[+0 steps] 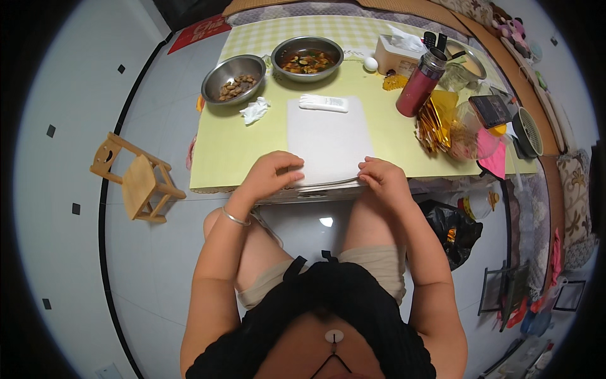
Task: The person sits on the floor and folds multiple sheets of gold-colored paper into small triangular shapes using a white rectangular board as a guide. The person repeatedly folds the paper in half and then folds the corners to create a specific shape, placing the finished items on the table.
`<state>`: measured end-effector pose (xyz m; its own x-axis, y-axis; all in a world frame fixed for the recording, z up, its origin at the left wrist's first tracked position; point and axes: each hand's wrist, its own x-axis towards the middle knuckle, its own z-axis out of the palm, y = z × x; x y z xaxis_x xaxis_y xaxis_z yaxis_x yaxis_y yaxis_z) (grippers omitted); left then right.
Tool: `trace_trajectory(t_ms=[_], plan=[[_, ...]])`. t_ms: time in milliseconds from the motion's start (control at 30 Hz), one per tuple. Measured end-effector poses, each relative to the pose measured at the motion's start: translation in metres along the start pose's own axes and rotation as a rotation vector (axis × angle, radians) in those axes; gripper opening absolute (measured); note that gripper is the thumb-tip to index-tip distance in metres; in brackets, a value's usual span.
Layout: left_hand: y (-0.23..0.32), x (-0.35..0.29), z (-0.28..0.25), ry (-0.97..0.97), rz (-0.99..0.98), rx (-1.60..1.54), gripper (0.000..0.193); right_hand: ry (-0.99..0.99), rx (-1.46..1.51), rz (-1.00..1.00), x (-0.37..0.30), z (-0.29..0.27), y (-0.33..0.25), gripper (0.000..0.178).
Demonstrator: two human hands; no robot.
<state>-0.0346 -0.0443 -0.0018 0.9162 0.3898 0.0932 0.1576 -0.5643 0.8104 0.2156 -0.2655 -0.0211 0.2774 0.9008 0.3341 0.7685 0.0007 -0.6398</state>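
A stack of white paper sheets [331, 142] lies at the table's front edge, its near side loosely layered. On its far part rests a long white object [323, 103] with a ridged left end and faint print; its kind is too small to make out. My left hand [273, 174] is at the stack's near left corner, fingers curved and thumb apart. At the near right corner, my right hand [386, 180] has its bent fingers against the paper's edge, thumb apart from them. Neither hand appears to grip anything.
Beyond the stack are a metal bowl of brown nuts [233, 87], a metal bowl of food in liquid [307, 60] and a crumpled tissue [255, 111]. A red bottle [421, 82], gold packets [435, 126] and a phone [490, 111] crowd the right. A wooden chair [140, 179] stands left.
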Motion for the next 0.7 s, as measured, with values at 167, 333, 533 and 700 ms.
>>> trace_trajectory(t_ms=[167,333,533,700], plan=[[-0.023,0.017,-0.011,0.021,-0.097,-0.288,0.031,-0.086,0.445,0.448,0.022,-0.006,-0.003,0.01],[-0.03,0.02,-0.009,0.085,-0.071,-0.29,0.024,-0.035,0.666,0.514,0.042,-0.01,0.018,0.009],[-0.044,0.032,0.025,0.529,-0.156,-0.214,0.024,0.035,0.667,0.389,0.054,0.005,0.031,0.018],[-0.029,0.048,0.036,0.68,-0.167,0.143,0.017,0.264,0.077,0.321,0.062,0.025,0.034,0.025]])
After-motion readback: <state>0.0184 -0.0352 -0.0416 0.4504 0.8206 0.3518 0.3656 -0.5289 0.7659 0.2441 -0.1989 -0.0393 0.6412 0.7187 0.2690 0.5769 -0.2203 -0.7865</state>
